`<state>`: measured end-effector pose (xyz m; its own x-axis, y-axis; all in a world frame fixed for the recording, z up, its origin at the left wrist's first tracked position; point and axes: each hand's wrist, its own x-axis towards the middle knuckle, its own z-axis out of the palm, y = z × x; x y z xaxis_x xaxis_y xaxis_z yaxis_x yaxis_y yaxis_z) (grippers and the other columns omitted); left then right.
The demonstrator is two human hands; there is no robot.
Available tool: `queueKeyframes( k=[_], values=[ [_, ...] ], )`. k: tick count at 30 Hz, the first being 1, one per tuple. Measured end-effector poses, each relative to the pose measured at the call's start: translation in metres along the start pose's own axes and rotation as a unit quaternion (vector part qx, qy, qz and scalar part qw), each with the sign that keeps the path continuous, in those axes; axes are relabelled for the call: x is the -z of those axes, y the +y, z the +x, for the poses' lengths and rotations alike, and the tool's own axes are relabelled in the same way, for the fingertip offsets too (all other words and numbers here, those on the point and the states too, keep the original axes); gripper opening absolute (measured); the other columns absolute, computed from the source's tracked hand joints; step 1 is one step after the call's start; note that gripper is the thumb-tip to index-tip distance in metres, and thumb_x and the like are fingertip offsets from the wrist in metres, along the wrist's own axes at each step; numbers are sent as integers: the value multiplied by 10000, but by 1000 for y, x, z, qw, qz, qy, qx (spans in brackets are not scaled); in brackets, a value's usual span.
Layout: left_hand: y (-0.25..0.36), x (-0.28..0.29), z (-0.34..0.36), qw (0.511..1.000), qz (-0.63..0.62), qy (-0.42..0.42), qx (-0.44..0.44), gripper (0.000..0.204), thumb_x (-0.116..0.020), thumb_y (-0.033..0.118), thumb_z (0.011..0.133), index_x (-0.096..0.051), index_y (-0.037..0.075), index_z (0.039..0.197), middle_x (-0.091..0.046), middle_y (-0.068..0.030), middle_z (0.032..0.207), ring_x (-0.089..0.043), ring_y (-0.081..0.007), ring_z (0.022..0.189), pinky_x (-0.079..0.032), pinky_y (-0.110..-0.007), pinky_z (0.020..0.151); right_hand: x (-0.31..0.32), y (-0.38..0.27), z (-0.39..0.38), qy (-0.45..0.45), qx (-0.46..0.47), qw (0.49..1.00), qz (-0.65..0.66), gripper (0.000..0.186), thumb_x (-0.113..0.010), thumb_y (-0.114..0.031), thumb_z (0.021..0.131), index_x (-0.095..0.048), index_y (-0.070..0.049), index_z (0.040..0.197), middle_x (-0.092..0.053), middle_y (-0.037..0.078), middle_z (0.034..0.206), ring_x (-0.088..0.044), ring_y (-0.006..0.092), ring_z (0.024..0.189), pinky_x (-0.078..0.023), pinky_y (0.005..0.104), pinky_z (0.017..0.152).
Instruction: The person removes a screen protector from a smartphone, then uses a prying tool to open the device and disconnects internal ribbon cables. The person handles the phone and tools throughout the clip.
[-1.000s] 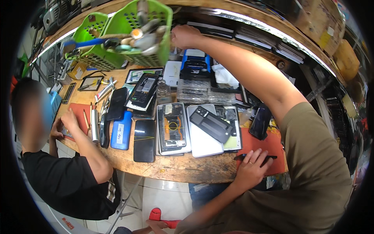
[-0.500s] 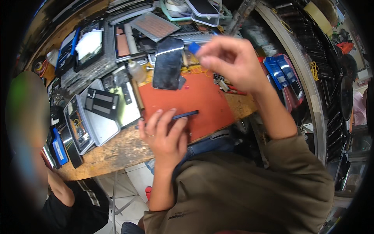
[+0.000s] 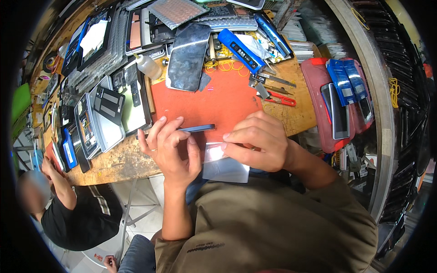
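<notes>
"As matters now stand, what has altered?"

"The right hand (image 3: 259, 142) has come down from above the orange mat (image 3: 218, 107) to its near side. Both hands are thereby brought together over one spot, beside a slim dark phone (image 3: 202, 128) and a clear film (image 3: 213, 153)."

"Condition of the fingers?"

"Left hand (image 3: 170, 152): curled about the phone, which is held edge-on over the near part of the mat. Right: thumb and forefinger pinched, apparently on the film's upper edge; the contact itself is small."

"Edges and room?"

"The film appears to overhang the near edge of the tabletop (image 3: 120, 164), with little support beneath. Beyond the hands, exposed mat extends to a dark panel (image 3: 189, 61). A wooden stick (image 3: 149, 95) bounds it at left; a red-handled tool (image 3: 281, 98) lies at right, limiting sideways travel."
</notes>
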<state>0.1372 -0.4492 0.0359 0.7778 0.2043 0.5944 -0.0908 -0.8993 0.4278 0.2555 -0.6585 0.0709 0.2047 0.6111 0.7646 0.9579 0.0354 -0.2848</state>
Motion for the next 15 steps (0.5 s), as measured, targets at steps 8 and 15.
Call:
queueKeyframes(
  k=[8,15],
  values=[
    [2,-3,-2,999,31,29,-3,225,-744,155,853,-604,177,1028,-638,-117,1474,-469,-400,1504,-42,-575,1301,-12,-2,7,9,11,1000,-23,206,-780,-89,778,-731,-39,972,-693,74,941,-689,225,799,-531,332,673],
    [3,-4,-2,999,37,19,5,210,-751,169,847,-610,183,1001,-631,-109,1490,-441,-408,1519,-10,-592,1295,-15,-4,4,15,-4,1000,-17,199,-774,-85,780,-726,-33,966,-683,73,922,-688,223,786,-533,333,661]
  ],
)
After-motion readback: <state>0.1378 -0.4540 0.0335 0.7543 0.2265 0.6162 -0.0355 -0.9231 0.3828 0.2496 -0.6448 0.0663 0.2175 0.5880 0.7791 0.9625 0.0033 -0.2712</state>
